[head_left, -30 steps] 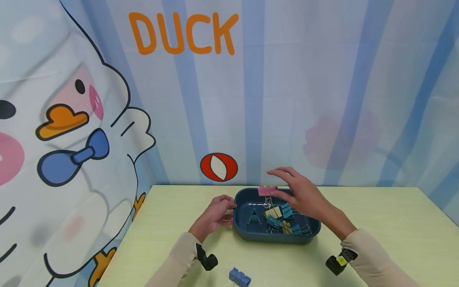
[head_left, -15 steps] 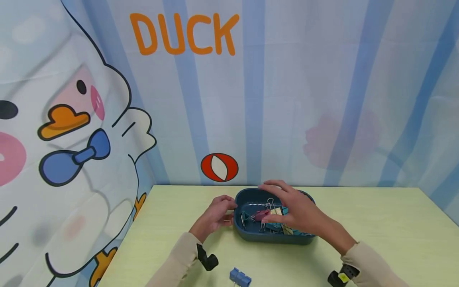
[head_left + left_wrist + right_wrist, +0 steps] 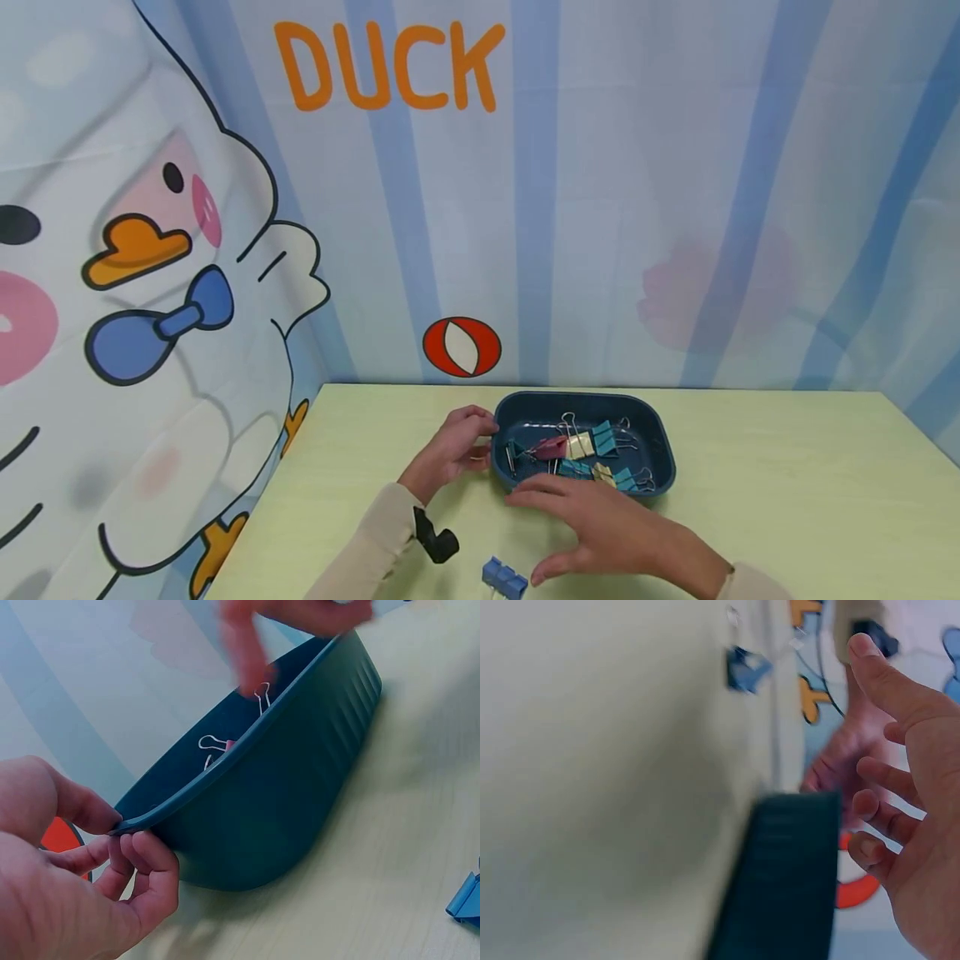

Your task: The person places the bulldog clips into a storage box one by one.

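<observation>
My left hand (image 3: 453,450) pinches the left end of a dark teal plastic box (image 3: 654,429); in the left wrist view its thumb and fingers grip the rim (image 3: 139,823). Inside the box lie several binder clips: a pink one (image 3: 550,448), a cream one (image 3: 579,446), a teal one (image 3: 604,438) and others. My right hand (image 3: 600,521), holding nothing, hovers in front of the box with thumb and fingers spread. Just left of its thumb, a blue binder clip (image 3: 504,578) sits on the table near the lower frame edge.
The pale yellow table (image 3: 787,492) extends to both sides of the box. A striped cloth backdrop (image 3: 585,208) with a duck print rises behind the table's far edge.
My right hand let the pink binder clip go into the box, then moved out over the front rim toward the blue clip. My left hand stays on the box.
</observation>
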`<state>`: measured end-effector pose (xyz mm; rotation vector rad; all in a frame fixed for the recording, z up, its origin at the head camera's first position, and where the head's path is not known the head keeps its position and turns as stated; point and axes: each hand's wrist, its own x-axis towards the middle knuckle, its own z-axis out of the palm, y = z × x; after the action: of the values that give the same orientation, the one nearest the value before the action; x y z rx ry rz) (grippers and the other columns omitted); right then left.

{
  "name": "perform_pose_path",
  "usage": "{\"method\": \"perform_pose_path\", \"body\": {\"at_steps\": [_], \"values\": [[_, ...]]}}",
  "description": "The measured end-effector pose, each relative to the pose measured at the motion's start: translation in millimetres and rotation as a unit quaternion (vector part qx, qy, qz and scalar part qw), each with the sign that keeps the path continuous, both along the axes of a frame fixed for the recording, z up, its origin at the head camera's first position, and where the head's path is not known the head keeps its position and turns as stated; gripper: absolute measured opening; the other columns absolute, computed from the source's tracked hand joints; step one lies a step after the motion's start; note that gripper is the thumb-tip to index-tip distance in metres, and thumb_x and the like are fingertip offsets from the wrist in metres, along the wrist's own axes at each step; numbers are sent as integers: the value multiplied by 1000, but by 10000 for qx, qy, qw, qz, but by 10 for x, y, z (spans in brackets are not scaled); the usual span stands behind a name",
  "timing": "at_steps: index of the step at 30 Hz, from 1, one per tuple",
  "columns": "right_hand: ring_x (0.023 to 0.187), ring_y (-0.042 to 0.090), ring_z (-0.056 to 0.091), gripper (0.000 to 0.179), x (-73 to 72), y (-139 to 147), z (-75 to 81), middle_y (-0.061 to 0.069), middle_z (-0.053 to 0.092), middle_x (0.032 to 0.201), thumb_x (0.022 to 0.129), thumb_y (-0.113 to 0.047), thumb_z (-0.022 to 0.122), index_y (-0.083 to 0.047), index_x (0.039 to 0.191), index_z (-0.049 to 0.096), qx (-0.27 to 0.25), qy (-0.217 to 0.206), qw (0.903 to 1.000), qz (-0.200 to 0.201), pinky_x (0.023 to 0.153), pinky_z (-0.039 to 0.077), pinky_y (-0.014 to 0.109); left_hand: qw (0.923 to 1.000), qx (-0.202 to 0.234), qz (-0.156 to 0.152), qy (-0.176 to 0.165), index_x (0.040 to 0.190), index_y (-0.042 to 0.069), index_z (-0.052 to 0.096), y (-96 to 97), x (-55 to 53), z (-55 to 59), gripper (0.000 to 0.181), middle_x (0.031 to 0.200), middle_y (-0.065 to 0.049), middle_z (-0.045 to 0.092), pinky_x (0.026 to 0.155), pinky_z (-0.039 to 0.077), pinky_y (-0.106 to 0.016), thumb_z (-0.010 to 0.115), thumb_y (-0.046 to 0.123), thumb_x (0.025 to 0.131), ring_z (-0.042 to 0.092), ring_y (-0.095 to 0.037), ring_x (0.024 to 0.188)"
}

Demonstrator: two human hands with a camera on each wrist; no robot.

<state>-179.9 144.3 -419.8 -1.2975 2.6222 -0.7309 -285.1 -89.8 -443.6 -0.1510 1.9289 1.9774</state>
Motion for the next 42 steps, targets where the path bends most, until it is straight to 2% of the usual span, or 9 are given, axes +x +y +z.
{"method": "perform_pose_path", "body": {"at_steps": [5,8,12,16,22,31,34,38,42], "values": [[127,15,57,69,68,-91,-164,-10,58,144,89,-67,66,-34,149,55,564,-579,9967,-53,99,53,52,10000,-13,16,-8,126,0,54,12,1,7,27,113,-18,59,63,52,-27,56,10,101,55,-23,78],[124,14,58,63,79,-138,-302,-11,60,140,91,-63,66,-33,146,58,747,-731,9945,-114,98,53,52,10000,-9,33,-15,125,0,54,17,1,-2,26,112,-18,59,63,52,-27,56,10,101,55,-23,78],[109,6,60,52,91,-190,-493,-12,63,128,94,-55,69,-30,139,64,753,-644,9951,31,90,56,37,10000,47,-14,12,124,-1,54,27,11,-16,25,110,-18,58,62,51,-27,56,9,101,54,-22,75],[97,0,59,39,98,-214,-587,-14,63,119,98,-46,69,-28,132,69,586,-550,9967,86,84,55,26,10000,58,-44,28,126,-1,53,27,19,-12,27,110,-17,58,63,51,-28,56,10,102,54,-22,76],[94,-1,59,31,94,-200,-554,-16,66,113,101,-38,68,-25,128,72,397,-534,9978,-21,85,54,25,10000,19,-22,9,126,0,54,15,16,16,27,110,-17,59,64,52,-28,56,11,102,55,-23,78],[97,-1,61,30,86,-145,-496,-16,68,114,102,-38,65,-25,128,73,271,-300,9990,176,88,55,26,10000,-26,9,-17,125,1,55,22,24,20,25,111,-16,58,66,52,-28,56,10,102,55,-24,80],[102,0,62,28,94,-118,-398,-16,68,117,102,-36,67,-27,127,73,336,-104,9993,133,90,56,30,10000,-12,17,-23,124,1,55,23,21,16,25,111,-16,58,66,52,-29,57,10,101,55,-24,80],[106,3,63,27,92,-60,-217,-16,68,120,100,-32,70,-30,127,73,380,240,9989,-111,93,56,35,10000,-23,39,-21,123,2,56,18,19,15,25,110,-16,59,66,53,-29,57,10,100,55,-24,79],[105,6,65,26,72,19,-34,-13,70,119,98,-26,73,-27,123,75,122,838,9963,-177,89,57,33,10000,-47,32,11,124,1,56,12,13,10,25,110,-16,59,67,53,-30,57,10,100,55,-24,79]]}}
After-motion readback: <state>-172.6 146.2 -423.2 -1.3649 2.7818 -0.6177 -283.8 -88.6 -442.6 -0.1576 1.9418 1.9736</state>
